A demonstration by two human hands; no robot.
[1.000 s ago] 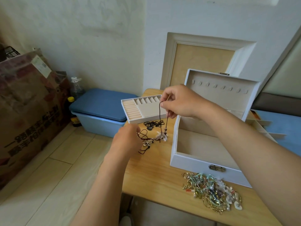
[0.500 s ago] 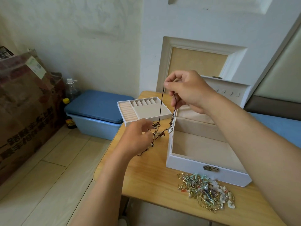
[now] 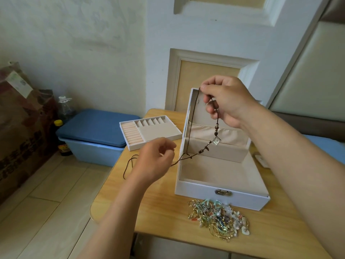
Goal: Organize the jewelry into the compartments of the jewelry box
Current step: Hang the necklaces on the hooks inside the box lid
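Over the wooden desk [image 3: 149,212], the cord necklace [image 3: 216,142] hangs below the right grip [image 3: 224,101], which pinches it near the open jewelry box [image 3: 220,200], down to the left grip [image 3: 155,159] pinching its lower part; it looks light and limp, best held by the cord.

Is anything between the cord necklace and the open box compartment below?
Nothing visible. The cord necklace hangs from the right hand above the jewelry box, whose lid is up and main compartment bare. The left hand holds its tail across the box's left wall.
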